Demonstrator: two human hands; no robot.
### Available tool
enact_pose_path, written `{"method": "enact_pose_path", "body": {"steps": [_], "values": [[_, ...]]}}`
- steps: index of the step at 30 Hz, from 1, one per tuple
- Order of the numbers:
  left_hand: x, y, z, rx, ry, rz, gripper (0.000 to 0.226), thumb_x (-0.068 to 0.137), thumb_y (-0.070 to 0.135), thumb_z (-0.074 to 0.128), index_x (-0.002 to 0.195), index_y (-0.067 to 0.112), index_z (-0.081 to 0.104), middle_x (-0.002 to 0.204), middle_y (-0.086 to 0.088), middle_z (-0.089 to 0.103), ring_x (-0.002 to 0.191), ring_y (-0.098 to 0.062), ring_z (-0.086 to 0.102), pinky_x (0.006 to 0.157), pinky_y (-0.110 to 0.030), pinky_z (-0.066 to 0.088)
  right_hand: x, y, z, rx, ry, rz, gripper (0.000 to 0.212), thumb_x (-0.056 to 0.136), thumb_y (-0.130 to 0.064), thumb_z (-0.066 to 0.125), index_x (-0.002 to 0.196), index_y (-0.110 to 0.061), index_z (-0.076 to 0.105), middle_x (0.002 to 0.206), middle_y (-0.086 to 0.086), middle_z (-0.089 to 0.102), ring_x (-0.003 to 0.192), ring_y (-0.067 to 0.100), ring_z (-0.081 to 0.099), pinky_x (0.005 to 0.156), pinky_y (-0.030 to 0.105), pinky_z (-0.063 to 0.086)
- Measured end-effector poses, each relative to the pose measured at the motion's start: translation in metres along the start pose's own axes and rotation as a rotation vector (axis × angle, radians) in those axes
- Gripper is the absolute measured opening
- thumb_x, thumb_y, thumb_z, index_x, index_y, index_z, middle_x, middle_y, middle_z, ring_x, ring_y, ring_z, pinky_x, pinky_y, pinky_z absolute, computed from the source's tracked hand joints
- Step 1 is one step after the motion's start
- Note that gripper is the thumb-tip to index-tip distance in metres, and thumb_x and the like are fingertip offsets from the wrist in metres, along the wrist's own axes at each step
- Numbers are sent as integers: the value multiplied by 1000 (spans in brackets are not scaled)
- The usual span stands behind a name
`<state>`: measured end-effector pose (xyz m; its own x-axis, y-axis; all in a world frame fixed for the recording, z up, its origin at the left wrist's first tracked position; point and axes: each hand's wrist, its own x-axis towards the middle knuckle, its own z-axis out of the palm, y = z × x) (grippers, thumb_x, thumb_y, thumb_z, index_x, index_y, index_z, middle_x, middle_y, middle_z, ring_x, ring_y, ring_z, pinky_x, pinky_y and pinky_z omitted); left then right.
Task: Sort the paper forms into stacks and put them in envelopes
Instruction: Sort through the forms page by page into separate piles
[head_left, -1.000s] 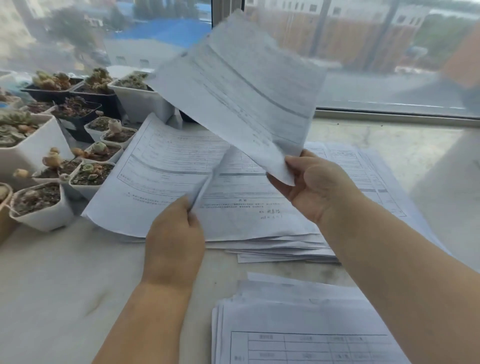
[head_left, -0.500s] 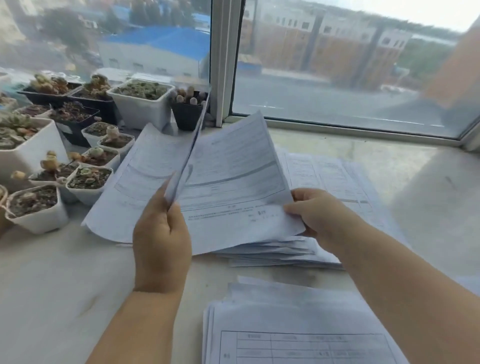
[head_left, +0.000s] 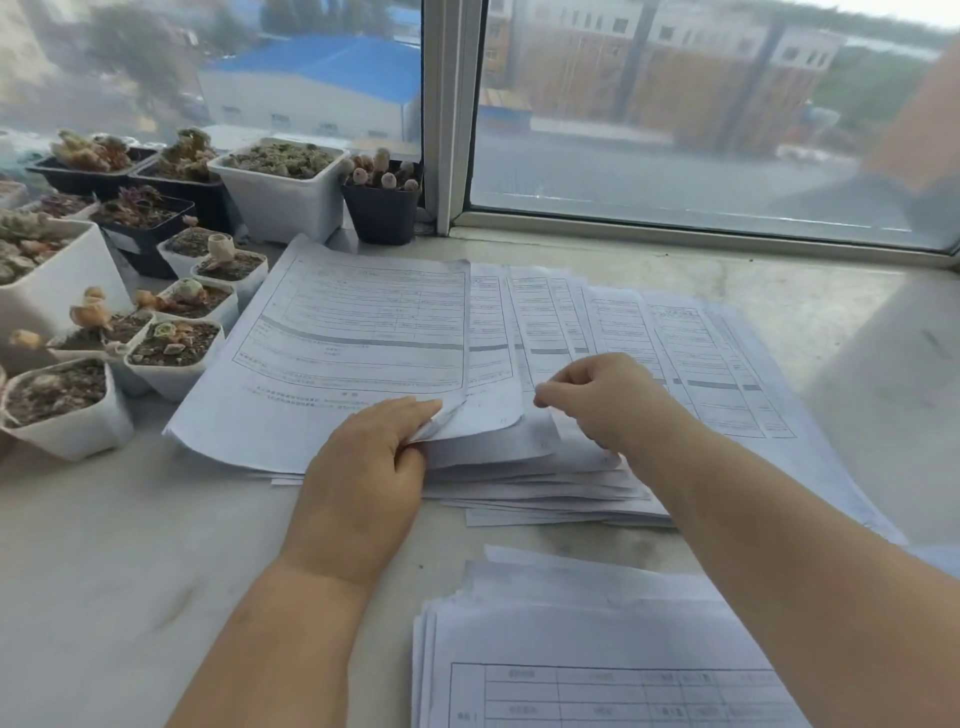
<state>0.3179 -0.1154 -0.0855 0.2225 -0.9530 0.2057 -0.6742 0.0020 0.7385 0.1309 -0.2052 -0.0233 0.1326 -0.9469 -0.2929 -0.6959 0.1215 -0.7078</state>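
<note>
Fingers (head_left: 415, 415) of my left hand (head_left: 363, 478) curled round the lifted near corner of the top form (head_left: 337, 353), thumb under the bent flap, wrist straight, forearm running in from the bottom centre of the frame. My right hand (head_left: 608, 400) just right of it, knuckles up, fingertips bunched together at the near edges of the fanned forms (head_left: 649, 353); whether they actually pinch a sheet, I cannot tell. Right forearm crosses in from the lower right corner.

Top form lies flat at centre frame on the pale desk (head_left: 104, 545), printed side up, long axis running left to right, slightly skewed so its left end sits nearer me. Beneath and to its right the forms spread in a fan of overlapping sheets toward the right side of the frame, near edges stepped.

Second stack of forms (head_left: 597, 665) at bottom centre, partly under my right arm, its far edge close to the fan's near edges.

Left edge of the top form sits close to the small white succulent pots (head_left: 171, 364); its far left corner is near the dark pot (head_left: 382, 213) by the window frame (head_left: 452, 119). Bare desk at lower left, and at far right beyond the fan.
</note>
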Motion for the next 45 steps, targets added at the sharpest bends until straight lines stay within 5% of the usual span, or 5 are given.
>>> {"method": "enact_pose_path", "body": {"steps": [6,17,33,39,45], "values": [[-1,0,-2,-28,-13,-4,57,71,24,41,122,32,65,126,17,61,122,-5,50,105,-25,38,5,-19,-5,101,-368,131,36,88,-21,70,54,-15,60,55,-2,49,44,9,32,42,19,24],[1,5,-5,-71,-7,39,49,80,60,47,83,13,62,75,2,60,76,-10,56,70,-36,47,6,-22,10,22,-149,-8,47,79,-41,77,45,-19,53,46,-9,44,49,15,29,51,24,28],[5,1,-1,-118,130,-37,49,100,28,46,57,19,25,49,8,36,52,-13,31,48,-24,23,8,-14,6,22,-226,-58,55,91,-37,64,39,-23,53,42,-14,38,49,14,24,47,23,23],[3,1,-1,-138,91,-18,43,96,43,43,60,19,45,52,13,41,55,-7,40,52,-18,31,2,-10,0,-27,-241,-9,32,90,-34,65,60,-24,68,58,-5,45,50,15,30,46,24,27],[0,5,1,-37,-143,104,44,74,29,39,105,53,60,128,22,49,125,5,40,116,-38,7,-34,7,-29,-34,-78,-15,22,93,-19,54,91,-29,74,57,-9,48,48,7,40,49,17,30]]}}
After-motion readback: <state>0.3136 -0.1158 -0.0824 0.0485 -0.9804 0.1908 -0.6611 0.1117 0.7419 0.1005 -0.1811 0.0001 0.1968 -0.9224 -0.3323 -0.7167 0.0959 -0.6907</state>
